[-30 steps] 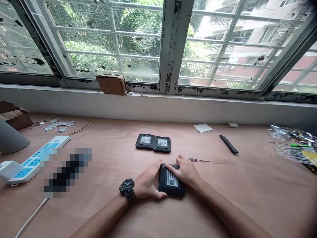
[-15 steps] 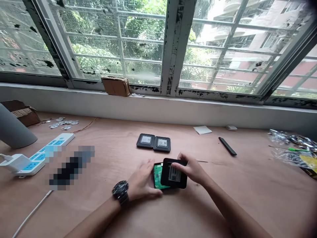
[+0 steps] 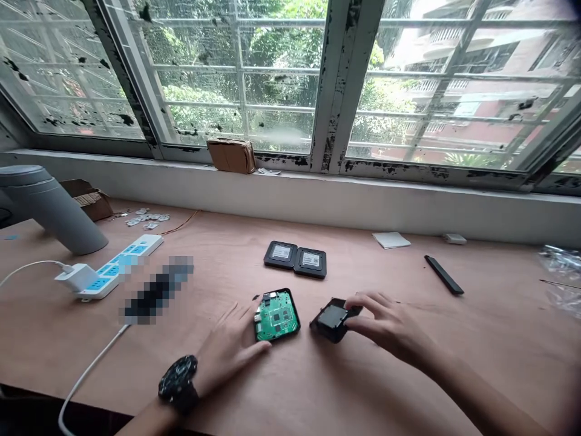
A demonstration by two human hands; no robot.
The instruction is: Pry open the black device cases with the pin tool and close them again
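Your curled right hand [image 3: 385, 321] grips the square black plastic cover [image 3: 330, 321], while your open left hand [image 3: 229, 354] touches the green circuit board [image 3: 276, 315] to its left.

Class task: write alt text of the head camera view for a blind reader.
A person's right hand grips a black device cover beside a green circuit board in a black frame, which the left hand touches; two closed black devices lie behind.
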